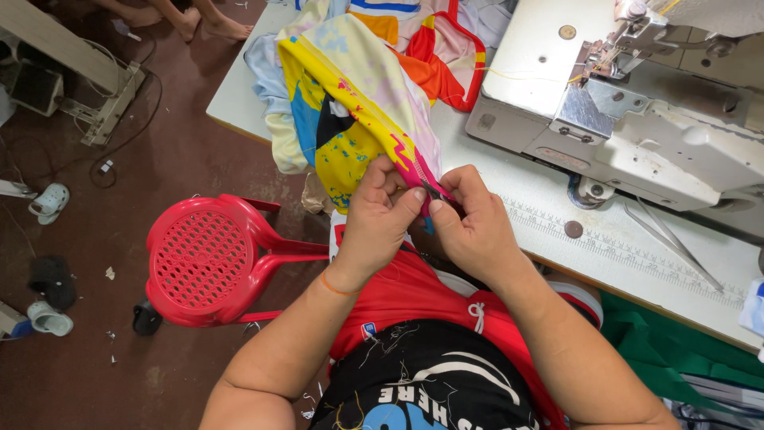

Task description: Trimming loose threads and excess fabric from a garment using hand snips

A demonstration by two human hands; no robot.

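Fabric [350, 103], multicoloured, drapes off the white table [239, 95] at centre; left hand [378, 219] and right hand [473, 227] pinch its near edge together. Sewing machine [637, 119] sits far right, red stool [207, 259] left on brown floor [72, 382].

Left hand [378, 213] and right hand [471, 224]: both pinch multicoloured printed fabric garment [350, 103]. White metal sewing machine [637, 103] at two o'clock; red perforated plastic stool [207, 259] at nine o'clock.

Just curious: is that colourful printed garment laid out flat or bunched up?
Bunched up: the colourful printed garment drapes in folds over the white table edge, its edge pinched by both hands.
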